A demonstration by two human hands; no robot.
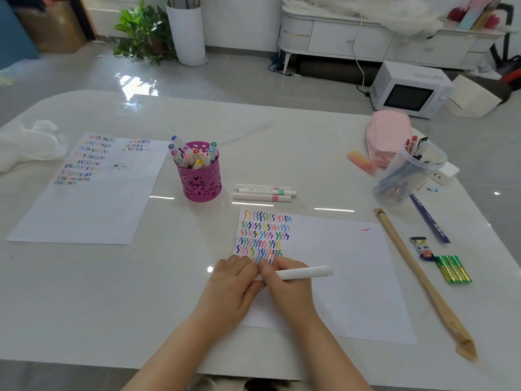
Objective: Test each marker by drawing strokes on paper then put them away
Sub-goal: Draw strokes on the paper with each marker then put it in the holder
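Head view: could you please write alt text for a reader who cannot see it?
A left hand and right hand grip one white marker over a sheet of paper bearing rows of coloured squiggles. Beyond it on the table lie three markers beside a pink holder full of markers.

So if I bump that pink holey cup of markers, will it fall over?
Probably not from a small bump: the pink cut-out pen cup looks wide and short, flat on the glossy white table. It may slide, since the top looks smooth. A hard knock near the rim could tip it, because the white markers lean out above it.
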